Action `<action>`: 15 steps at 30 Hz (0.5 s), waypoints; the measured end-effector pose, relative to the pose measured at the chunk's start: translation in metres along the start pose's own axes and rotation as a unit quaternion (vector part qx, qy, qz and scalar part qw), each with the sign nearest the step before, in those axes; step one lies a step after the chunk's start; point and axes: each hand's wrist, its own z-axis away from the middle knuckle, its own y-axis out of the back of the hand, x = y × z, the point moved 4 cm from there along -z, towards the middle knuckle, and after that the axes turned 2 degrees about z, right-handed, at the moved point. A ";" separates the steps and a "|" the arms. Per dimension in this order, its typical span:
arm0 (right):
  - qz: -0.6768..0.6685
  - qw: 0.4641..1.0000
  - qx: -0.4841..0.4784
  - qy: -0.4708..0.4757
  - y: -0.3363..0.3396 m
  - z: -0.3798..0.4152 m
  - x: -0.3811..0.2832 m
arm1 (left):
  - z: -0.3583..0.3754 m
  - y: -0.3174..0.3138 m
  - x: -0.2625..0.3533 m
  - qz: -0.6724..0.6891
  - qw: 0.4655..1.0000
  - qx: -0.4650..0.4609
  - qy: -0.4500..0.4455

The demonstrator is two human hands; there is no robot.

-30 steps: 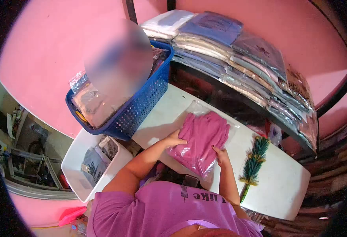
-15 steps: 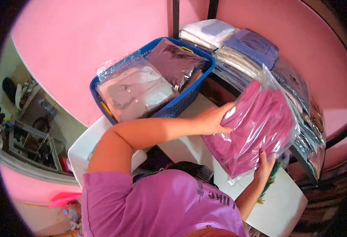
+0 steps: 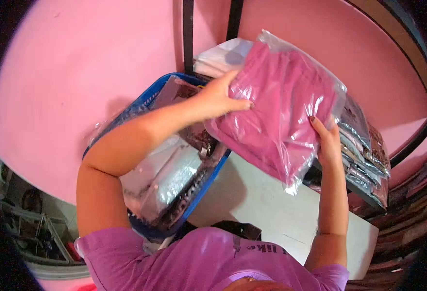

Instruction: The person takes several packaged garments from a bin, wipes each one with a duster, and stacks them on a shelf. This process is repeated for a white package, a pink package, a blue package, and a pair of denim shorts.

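Note:
A folded magenta garment in a clear plastic bag [image 3: 281,106] is held up in front of me between both hands. My left hand [image 3: 220,99] grips its left edge, thumb on the front and fingers behind. On its right edge, my right hand [image 3: 327,138] is closed with the thumb on the plastic. Below my left arm stands a blue basket [image 3: 201,196] with bagged garments in it, one dark [image 3: 174,92] and one pale [image 3: 167,165]. The package hides part of the stacks behind it.
White folded packages [image 3: 220,56] lie behind the basket. Stacked bagged clothes [image 3: 364,150] rest on a rack at the right. A white table [image 3: 267,208] stands below the package, and black posts [image 3: 188,39] rise against the pink wall.
Both hands have raised the magenta package up and to the left, now over the stacks at the back. The view has shifted, so the basket appears lower and partly behind my left arm.

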 end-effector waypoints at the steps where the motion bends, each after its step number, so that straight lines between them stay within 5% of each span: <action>1: -0.003 1.000 -0.010 0.007 -0.012 -0.018 -0.005 | -0.010 0.013 -0.001 0.032 0.999 0.018 0.026; 11: 0.032 0.993 -0.096 0.065 -0.069 -0.250 0.013 | -0.167 0.120 -0.106 -0.041 0.998 0.040 0.010; 15: 0.050 0.994 -0.100 -0.006 -0.079 -0.316 0.064 | -0.208 0.135 -0.149 -0.028 0.993 0.003 0.119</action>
